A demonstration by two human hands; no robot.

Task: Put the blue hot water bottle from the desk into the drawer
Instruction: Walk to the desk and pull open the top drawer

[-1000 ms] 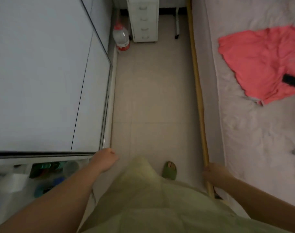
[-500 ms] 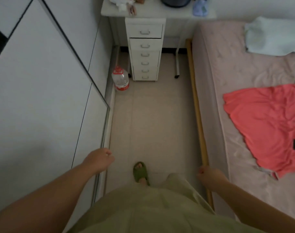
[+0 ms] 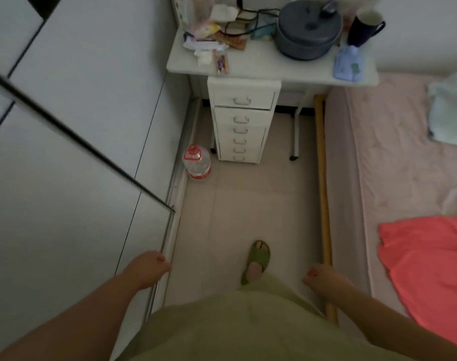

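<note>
The pale blue hot water bottle (image 3: 349, 64) lies flat near the right front edge of the white desk (image 3: 269, 66), far ahead of me. Under the desk stands a white drawer unit (image 3: 241, 121) with several drawers, all closed. My left hand (image 3: 149, 268) hangs low at my side by the wardrobe's bottom rail, fingers curled with nothing in them. My right hand (image 3: 323, 281) hangs by the bed's wooden rail, also curled and holding nothing. Both hands are far from the desk.
A grey lidded pot (image 3: 306, 28), a dark mug (image 3: 364, 27) and papers and cables crowd the desk. A large water bottle (image 3: 197, 162) stands on the floor left of the drawers. A wardrobe (image 3: 66, 126) lines the left, a bed (image 3: 404, 178) with a red cloth the right.
I have walked forward along the aisle and my view has lifted. The desk top with the hot water bottle has come fully into view and is closer. Both hands stay at my sides.
</note>
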